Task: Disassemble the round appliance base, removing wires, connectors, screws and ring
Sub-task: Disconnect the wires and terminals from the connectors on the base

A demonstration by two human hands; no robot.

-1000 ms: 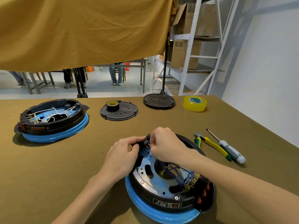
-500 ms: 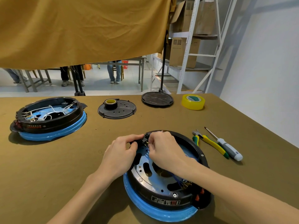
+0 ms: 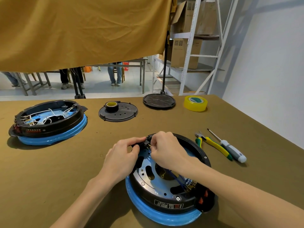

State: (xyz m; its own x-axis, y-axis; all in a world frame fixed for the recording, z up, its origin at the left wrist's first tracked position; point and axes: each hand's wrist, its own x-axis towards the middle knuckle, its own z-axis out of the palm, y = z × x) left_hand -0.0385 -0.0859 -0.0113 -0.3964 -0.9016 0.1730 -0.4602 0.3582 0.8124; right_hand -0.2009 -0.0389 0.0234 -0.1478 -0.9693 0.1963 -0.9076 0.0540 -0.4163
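Brown table [image 3: 49,170], shelving behind; both hands' grip clamped on connector [image 3: 146,142] at base [image 3: 172,199] rim.

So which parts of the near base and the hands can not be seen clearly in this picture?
Head view only:
- Connector: mostly covered by the fingertips of the left hand and right hand.
- Blue wires: their upper run is under the right hand.
- Label on the near base: print too small to read.
- Far base: its wire ends are too small to follow.
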